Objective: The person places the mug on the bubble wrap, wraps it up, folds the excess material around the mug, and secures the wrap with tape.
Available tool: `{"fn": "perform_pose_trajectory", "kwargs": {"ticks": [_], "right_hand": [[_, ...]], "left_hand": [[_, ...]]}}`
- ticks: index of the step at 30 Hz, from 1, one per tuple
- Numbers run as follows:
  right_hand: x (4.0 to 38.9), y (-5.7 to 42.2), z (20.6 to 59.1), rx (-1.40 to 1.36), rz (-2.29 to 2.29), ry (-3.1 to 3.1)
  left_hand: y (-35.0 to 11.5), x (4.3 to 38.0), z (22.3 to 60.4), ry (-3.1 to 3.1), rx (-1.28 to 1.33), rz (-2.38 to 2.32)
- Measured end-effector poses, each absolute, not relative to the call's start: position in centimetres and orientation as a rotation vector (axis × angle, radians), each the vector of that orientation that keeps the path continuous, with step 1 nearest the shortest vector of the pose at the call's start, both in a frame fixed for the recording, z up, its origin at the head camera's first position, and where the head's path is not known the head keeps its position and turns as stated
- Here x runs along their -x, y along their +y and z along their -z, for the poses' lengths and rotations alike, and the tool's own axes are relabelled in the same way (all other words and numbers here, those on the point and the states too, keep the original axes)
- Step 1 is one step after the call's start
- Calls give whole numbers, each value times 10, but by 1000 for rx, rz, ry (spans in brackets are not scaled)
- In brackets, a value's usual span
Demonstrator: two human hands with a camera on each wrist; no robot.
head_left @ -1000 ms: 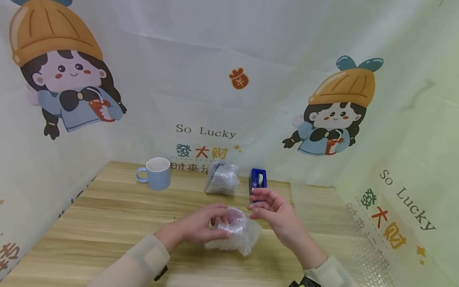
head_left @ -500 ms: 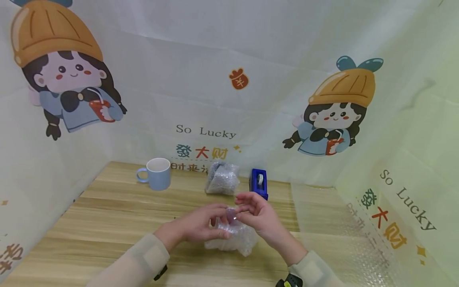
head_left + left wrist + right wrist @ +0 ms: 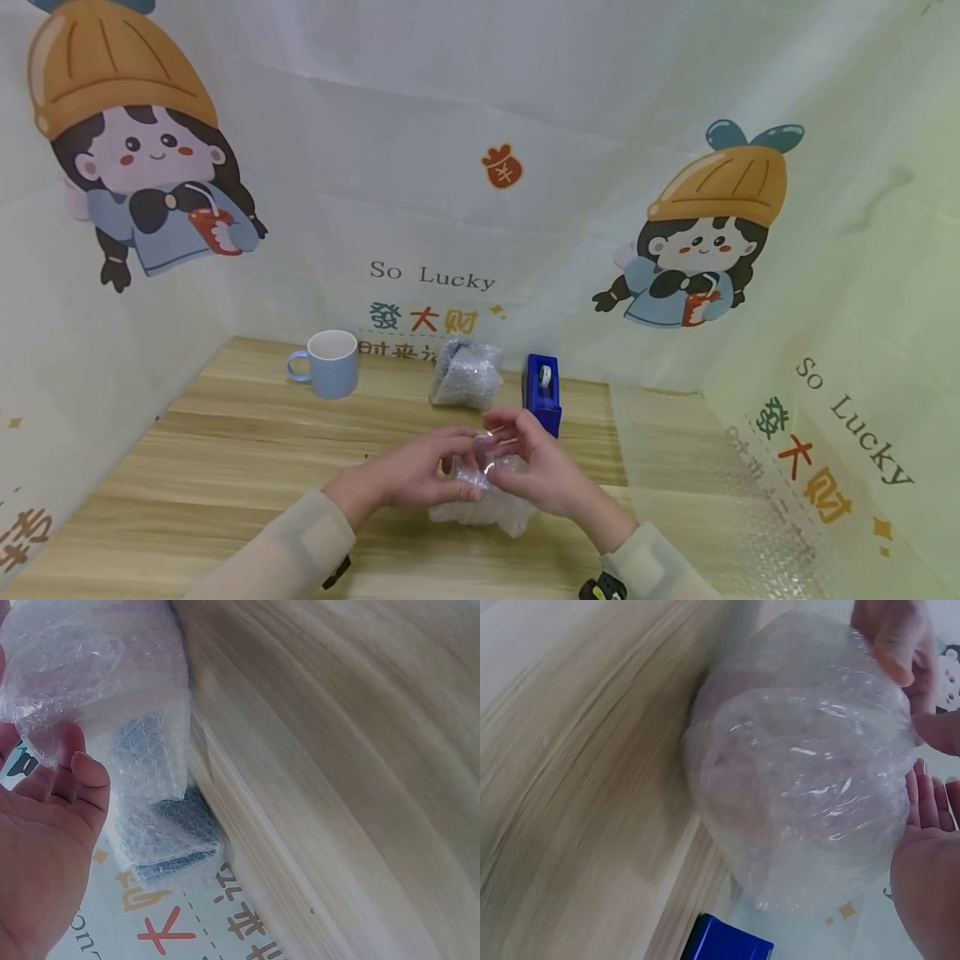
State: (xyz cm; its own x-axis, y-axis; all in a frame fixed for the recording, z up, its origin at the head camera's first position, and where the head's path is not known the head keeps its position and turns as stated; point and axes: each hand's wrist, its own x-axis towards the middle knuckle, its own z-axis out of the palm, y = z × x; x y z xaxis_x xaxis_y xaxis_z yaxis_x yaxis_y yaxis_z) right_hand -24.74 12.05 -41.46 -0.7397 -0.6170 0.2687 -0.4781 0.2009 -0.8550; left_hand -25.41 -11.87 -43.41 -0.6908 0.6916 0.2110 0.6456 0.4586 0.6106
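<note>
A pinkish, rounded cup-like item wrapped in bubble wrap (image 3: 802, 757) lies on the table in front of me, its exact kind blurred by the wrap. My left hand (image 3: 408, 467) holds it from the left, fingers and thumb curled against the plastic. In the left wrist view, the left fingertips (image 3: 73, 740) touch the wrap. My right hand (image 3: 551, 471) is over its right side with fingers bent. Glints at the right fingertips look like a piece of clear tape (image 3: 489, 469), thin and hard to make out. The hands hide part of the wrapped item.
A light blue mug (image 3: 333, 364) stands at the back left. Another bubble-wrapped bundle (image 3: 467, 375) sits at the back middle. Right of it is a blue tape dispenser (image 3: 542, 392). A sheet of bubble wrap (image 3: 697, 475) lies along the table's right side.
My right hand has moved left and slightly down, from near the tape dispenser onto the wrapped item. The left hand has stayed in place on it.
</note>
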Motion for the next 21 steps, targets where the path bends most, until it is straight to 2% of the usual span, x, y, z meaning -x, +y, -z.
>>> {"fn": "perform_pose_trajectory", "kwargs": {"ticks": [5,11,15,21], "right_hand": [[249,121,419,1239,1530,2378],[250,123,422,1296,1559,2348],[251,124,421,1241,1594,2314],[259,126,418,962,1738,2249]], "left_hand": [[-118,254,436,2632,-1212,-1074],[-116,252,437,2634,-1152,-1131],[-111,251,438,2655,-1132,-1180],[-107,250,440,2677,-1145,-1243]]}}
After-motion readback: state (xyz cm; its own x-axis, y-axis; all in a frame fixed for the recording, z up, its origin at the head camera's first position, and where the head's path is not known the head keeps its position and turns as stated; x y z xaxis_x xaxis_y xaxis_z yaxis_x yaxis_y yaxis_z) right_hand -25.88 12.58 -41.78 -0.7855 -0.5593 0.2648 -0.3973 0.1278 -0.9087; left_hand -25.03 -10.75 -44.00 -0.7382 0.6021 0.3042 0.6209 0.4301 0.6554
